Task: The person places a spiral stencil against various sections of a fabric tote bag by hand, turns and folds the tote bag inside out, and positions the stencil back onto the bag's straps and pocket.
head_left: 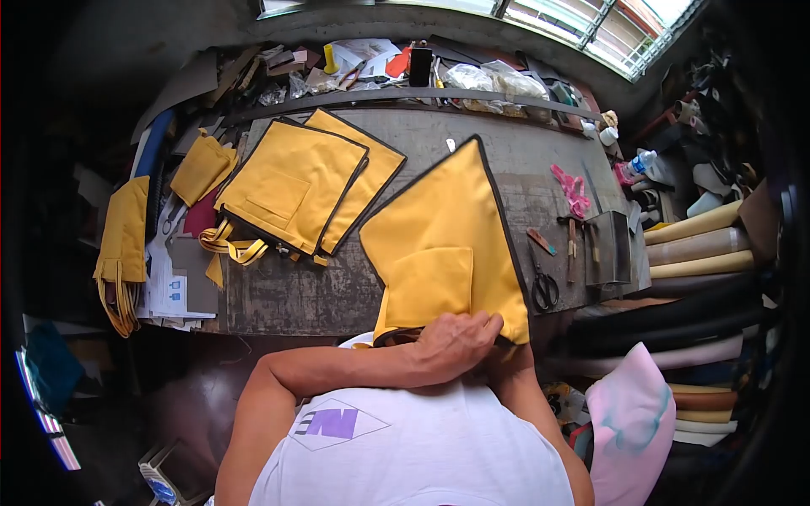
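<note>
Your white shirt point(422, 447) faces the worn table point(295, 295) below the window point(591, 27); the yellow pocketed piece point(439, 228) extends forward from your left hand point(456, 344), clenched on its near edge; right hand point(513, 357) grip indeterminable.

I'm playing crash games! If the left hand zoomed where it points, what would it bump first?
The left hand touches the yellow cloth; beyond that, it would probably meet the scissors, though depth is unclear, so it might pass above.
</note>
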The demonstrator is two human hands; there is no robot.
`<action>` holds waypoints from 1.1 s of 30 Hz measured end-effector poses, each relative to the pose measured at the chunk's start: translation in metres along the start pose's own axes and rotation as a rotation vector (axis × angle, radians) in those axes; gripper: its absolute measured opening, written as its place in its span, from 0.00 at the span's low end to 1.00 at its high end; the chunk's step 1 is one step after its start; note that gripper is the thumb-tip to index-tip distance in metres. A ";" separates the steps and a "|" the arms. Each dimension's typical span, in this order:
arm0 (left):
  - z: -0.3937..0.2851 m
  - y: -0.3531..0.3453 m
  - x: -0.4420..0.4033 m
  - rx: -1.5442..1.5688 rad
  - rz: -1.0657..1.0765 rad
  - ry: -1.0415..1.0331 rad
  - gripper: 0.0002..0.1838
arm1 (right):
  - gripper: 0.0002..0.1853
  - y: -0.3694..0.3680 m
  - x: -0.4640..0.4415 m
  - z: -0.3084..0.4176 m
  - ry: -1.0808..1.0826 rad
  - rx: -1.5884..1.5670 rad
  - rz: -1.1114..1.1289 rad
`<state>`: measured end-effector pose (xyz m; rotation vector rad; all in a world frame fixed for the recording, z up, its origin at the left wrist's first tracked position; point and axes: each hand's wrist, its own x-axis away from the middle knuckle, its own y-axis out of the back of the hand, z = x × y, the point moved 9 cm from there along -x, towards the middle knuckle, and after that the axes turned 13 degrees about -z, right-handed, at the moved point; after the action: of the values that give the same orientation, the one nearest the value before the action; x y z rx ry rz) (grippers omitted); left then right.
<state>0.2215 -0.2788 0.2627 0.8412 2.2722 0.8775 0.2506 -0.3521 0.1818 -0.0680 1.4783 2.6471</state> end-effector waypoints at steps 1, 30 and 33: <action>0.002 0.007 -0.004 0.039 0.011 0.011 0.18 | 0.16 0.007 0.011 -0.001 -0.011 0.035 0.046; 0.073 0.018 -0.021 0.146 -0.216 -0.273 0.63 | 0.20 0.034 0.079 -0.008 -0.217 0.211 0.114; 0.062 -0.027 0.010 0.137 0.002 -0.231 0.71 | 0.23 0.034 0.062 0.012 0.085 0.473 0.044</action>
<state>0.2476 -0.2641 0.2018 0.9532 2.1458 0.5964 0.1852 -0.3548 0.2116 -0.1095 2.1100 2.2741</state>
